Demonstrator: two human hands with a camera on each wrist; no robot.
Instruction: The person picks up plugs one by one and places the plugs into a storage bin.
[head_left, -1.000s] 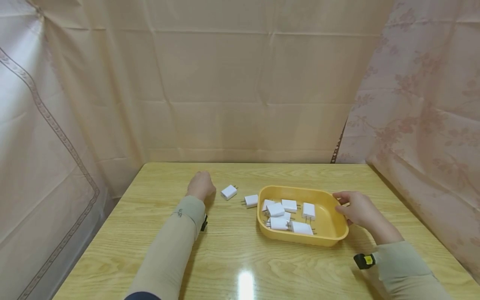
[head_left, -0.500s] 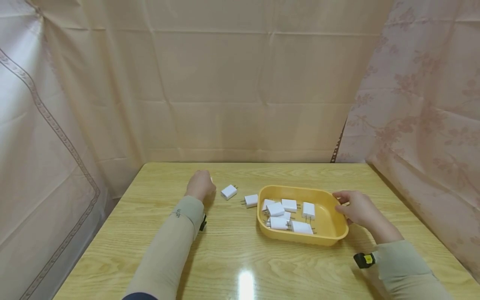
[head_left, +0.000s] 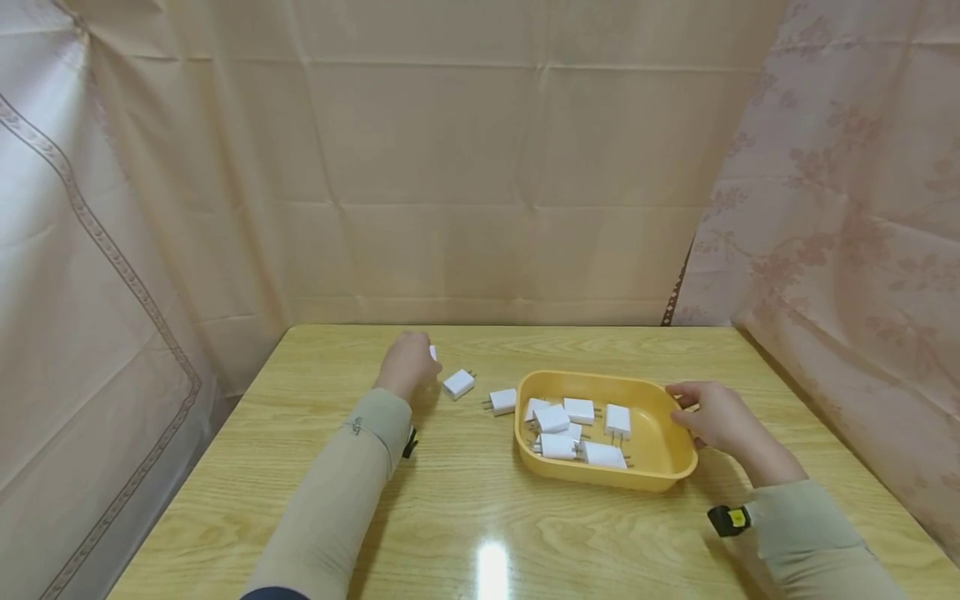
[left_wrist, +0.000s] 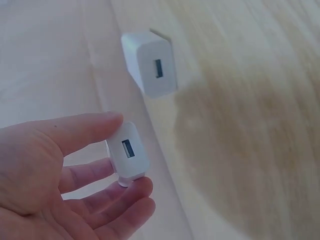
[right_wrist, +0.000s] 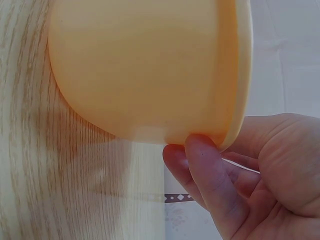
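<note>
My left hand (head_left: 407,367) is low over the far left of the table, pinching a white USB wall charger (left_wrist: 129,150) between thumb and fingers; its USB socket shows in the left wrist view. Close to it on the table lies a second white charger (head_left: 459,383), prongs pointing away. A third charger (head_left: 502,402) lies against the left side of a yellow plastic tray (head_left: 656,446). With its thumb and fingertips, my right hand (head_left: 722,423) grips the tray's right rim. Several white chargers (head_left: 602,455) lie in the tray, some overlapping, mostly in its left part.
The wood-grain table (head_left: 420,517) ends at a beige cloth backdrop (head_left: 480,208) behind. A cloth (head_left: 97,292) hangs at the left and a flowered one (head_left: 862,250) at the right.
My left hand has shifted slightly right and away from me, and the charger it holds now shows beside the fingers. My right hand and the tray have stayed in place.
</note>
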